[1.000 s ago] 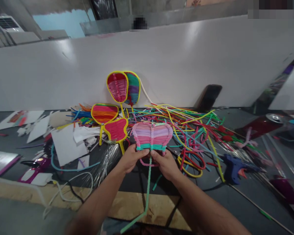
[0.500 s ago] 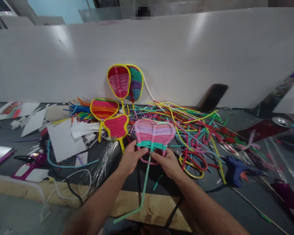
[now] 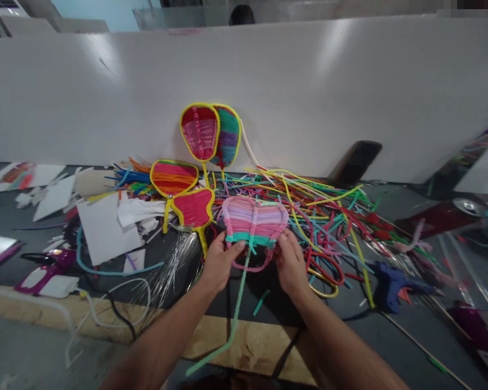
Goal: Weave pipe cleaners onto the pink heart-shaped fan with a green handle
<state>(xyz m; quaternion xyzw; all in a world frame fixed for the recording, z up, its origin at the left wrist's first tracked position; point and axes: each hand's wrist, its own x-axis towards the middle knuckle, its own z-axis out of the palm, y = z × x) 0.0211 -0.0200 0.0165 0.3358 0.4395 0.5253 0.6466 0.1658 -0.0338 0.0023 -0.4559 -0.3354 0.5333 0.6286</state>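
Between my hands is a pipe-cleaner fan point(image 3: 255, 215), pink-rimmed, with pink and lilac rows and a teal band across its lower part. A long green pipe cleaner point(image 3: 239, 306) hangs from the band's middle and bends near its end. My left hand point(image 3: 222, 260) grips the lower left rim, thumb on the teal band. My right hand point(image 3: 289, 260) pinches the rim at the lower right, fingers closed. Below the band, the rim's bottom loop is unfilled. Behind my left hand lies a red butterfly-shaped fan point(image 3: 193, 209) edged in yellow.
Two finished fans point(image 3: 200, 132) lean on the white partition point(image 3: 117, 103). Loose pipe cleaners point(image 3: 321, 200) spread behind the held fan. Scissors point(image 3: 327, 276) lie right of my hand, then a blue glue gun point(image 3: 394, 286) and a can point(image 3: 439, 216). A phone point(image 3: 358, 162) leans at back; white cards point(image 3: 108, 230) lie left.
My right hand has shifted from the fan's lower middle, where its thumb was by the green stem, outward and up to the right rim. My left hand keeps its hold.
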